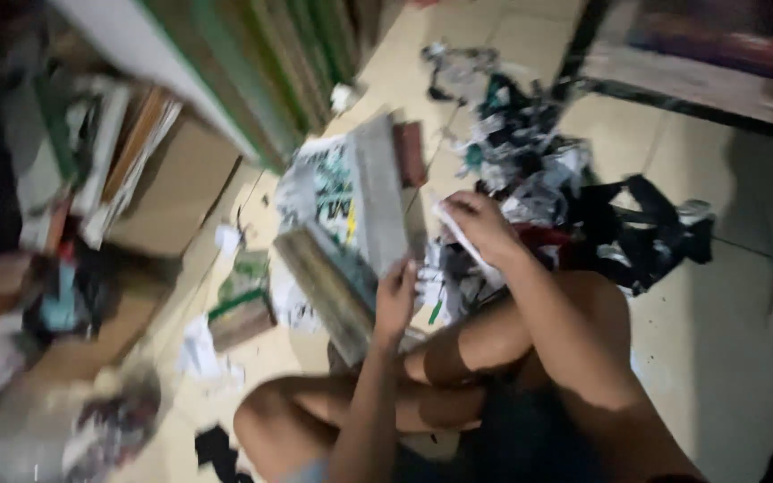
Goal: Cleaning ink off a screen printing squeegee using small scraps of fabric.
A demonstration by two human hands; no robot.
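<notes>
Left hand [395, 300] clamps the grey flat printed board [378, 201] at its 6 o'clock edge, right hand [480, 228] grips white paper strip [458, 240] at 3 o'clock—best keep board steady.

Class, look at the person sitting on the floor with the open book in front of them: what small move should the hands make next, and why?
Probably lift the right hand and draw its pale sheet clear. The left hand already steadies the open book at its lower edge, and the right hand grips the sheet beside the paper pile. The blur hides finer detail.
</notes>
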